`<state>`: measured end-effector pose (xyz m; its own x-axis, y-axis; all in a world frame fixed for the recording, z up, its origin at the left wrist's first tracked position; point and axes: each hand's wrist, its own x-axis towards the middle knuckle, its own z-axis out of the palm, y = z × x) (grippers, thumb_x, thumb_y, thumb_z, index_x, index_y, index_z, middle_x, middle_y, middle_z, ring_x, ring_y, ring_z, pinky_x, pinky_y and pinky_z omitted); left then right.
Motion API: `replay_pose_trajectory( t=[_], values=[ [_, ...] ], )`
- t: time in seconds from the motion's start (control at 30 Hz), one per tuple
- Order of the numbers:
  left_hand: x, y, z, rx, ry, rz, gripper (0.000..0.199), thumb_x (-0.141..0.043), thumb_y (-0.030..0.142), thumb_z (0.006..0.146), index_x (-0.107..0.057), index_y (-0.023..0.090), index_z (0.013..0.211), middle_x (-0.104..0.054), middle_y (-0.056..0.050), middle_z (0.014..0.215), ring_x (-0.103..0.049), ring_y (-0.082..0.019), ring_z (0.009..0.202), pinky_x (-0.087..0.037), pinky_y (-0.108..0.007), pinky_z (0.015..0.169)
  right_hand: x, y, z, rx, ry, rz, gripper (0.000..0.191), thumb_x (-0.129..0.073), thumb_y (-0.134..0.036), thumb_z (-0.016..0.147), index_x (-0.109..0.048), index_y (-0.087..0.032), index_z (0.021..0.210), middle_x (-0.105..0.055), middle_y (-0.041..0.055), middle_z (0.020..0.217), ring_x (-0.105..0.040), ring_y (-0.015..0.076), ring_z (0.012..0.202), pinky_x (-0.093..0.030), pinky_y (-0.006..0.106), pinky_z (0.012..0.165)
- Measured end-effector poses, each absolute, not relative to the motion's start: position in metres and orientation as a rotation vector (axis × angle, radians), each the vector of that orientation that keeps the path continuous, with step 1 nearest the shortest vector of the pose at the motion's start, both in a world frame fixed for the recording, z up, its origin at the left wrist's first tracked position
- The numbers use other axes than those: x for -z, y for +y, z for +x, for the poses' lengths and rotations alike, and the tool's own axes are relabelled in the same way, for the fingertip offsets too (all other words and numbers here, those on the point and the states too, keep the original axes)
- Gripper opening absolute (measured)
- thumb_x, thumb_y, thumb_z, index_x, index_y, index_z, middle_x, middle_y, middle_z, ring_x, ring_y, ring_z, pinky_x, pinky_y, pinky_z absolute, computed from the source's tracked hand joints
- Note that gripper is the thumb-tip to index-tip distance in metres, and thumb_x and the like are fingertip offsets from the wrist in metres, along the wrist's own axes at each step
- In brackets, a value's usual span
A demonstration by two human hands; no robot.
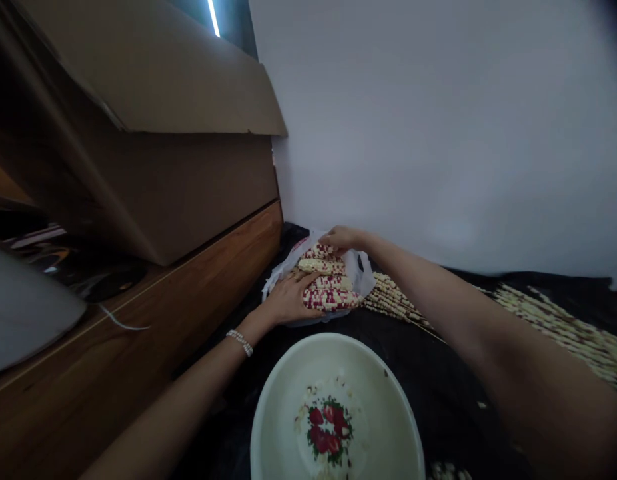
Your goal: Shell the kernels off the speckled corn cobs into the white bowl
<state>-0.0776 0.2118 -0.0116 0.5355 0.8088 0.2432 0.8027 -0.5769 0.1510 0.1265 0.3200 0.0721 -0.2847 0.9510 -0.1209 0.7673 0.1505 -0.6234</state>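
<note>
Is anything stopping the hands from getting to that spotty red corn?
Nothing visible is. The white plastic bag lies open around the corn cobs, leaving their tops uncovered. The left hand rests against them; the right hand is at their far side, touching bag or cob, I can't tell which.

On the left wrist [260,321], between seven and eight o'clock from the view's centre, a bracelet [240,342] is worn, made up of rows of small whitish beads with darker specks between. The left hand [287,299], at seven o'clock, and the right hand [343,238], at three, are seen bare, as are both forearms [453,320].
</note>
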Motion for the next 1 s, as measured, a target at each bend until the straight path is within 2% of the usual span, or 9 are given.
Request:
replay_pose_trajectory(
  t=[0.07, 0.13, 0.27, 0.4, 0.53, 0.7, 0.9, 1.0],
  values=[
    [0.012, 0.211, -0.077, -0.451, 1.422, 2.757, 0.096, -0.08, 0.066, 0.072, -0.049, 0.029, 0.155, -0.057, -0.015, 0.152, -0.053, -0.04, 0.139, -0.042, -0.057, 0.115, -0.072, 0.31, 0.144, -1.006, -1.979, -1.64, 0.035, -0.058, -0.044, 0.102, -0.071, -0.012, 0.104, -0.074, 0.013, 0.1, -0.071, 0.0215, 0.085, -0.062, 0.035, 0.078],
    [0.012, 0.212, -0.077, -0.443, 1.416, 2.769, 0.094, -0.08, 0.065, 0.072, -0.052, 0.027, 0.153, -0.057, -0.016, 0.152, -0.053, -0.04, 0.139, -0.042, -0.057, 0.115, -0.068, 0.299, 0.16, -1.11, -1.842, -1.598, 0.036, -0.056, -0.047, 0.101, -0.071, -0.014, 0.1, -0.075, 0.0123, 0.093, -0.071, 0.0206, 0.078, -0.062, 0.035, 0.075],
    [0.013, 0.215, -0.077, -0.474, 1.397, 2.77, 0.09, -0.08, 0.064, 0.072, -0.055, 0.022, 0.148, -0.06, -0.017, 0.147, -0.054, -0.039, 0.138, -0.041, -0.057, 0.117, -0.05, 0.279, 0.181, -1.269, -1.654, -1.462, 0.034, -0.049, -0.045, 0.103, -0.069, -0.018, 0.107, -0.076, 0.0118, 0.103, -0.07, 0.0186, 0.084, -0.062, 0.031, 0.078],
    [0.013, 0.217, -0.076, -0.499, 1.379, 2.768, 0.088, -0.081, 0.061, 0.071, -0.056, 0.021, 0.144, -0.06, -0.018, 0.146, -0.054, -0.04, 0.137, -0.042, -0.058, 0.115, -0.04, 0.267, 0.189, -1.386, -1.533, -1.334, 0.03, -0.049, -0.04, 0.103, -0.066, -0.02, 0.116, -0.075, 0.0095, 0.114, -0.069, 0.0165, 0.092, -0.06, 0.027, 0.081],
    [0.01, 0.216, -0.074, -0.438, 1.409, 2.784, 0.089, -0.08, 0.059, 0.072, -0.054, 0.019, 0.147, -0.059, -0.02, 0.147, -0.056, -0.041, 0.134, -0.044, -0.058, 0.113, -0.04, 0.259, 0.195, -1.489, -1.447, -1.243, 0.028, -0.047, -0.033, 0.103, -0.064, -0.022, 0.123, -0.074, 0.0082, 0.112, -0.068, 0.0175, 0.098, -0.06, 0.029, 0.084],
    [0.009, 0.217, -0.074, -0.452, 1.413, 2.781, 0.087, -0.079, 0.057, 0.074, -0.052, 0.021, 0.149, -0.06, -0.018, 0.147, -0.059, -0.038, 0.132, -0.046, -0.054, 0.112, -0.035, 0.246, 0.202, -1.567, -1.335, -1.222, 0.033, -0.037, -0.037, 0.107, -0.064, -0.018, 0.113, -0.073, 0.0081, 0.095, -0.067, 0.016, 0.08, -0.059, 0.029, 0.076],
    [0.013, 0.219, -0.076, -0.45, 1.435, 2.786, 0.091, -0.079, 0.061, 0.073, -0.051, 0.023, 0.151, -0.062, -0.016, 0.144, -0.059, -0.038, 0.132, -0.045, -0.053, 0.114, -0.029, 0.225, 0.197, -1.649, -1.205, -1.139, 0.034, -0.036, -0.042, 0.107, -0.062, -0.021, 0.099, -0.068, 0.0038, 0.079, -0.058, 0.0133, 0.062, -0.053, 0.025, 0.063],
    [0.013, 0.219, -0.077, -0.456, 1.438, 2.782, 0.09, -0.08, 0.06, 0.073, -0.052, 0.023, 0.151, -0.062, -0.016, 0.145, -0.059, -0.039, 0.132, -0.045, -0.053, 0.114, -0.029, 0.213, 0.192, -1.666, -1.164, -1.088, 0.034, -0.037, -0.044, 0.106, -0.06, -0.022, 0.096, -0.067, 0.0035, 0.077, -0.054, 0.0125, 0.057, -0.05, 0.023, 0.058]
  ],
)
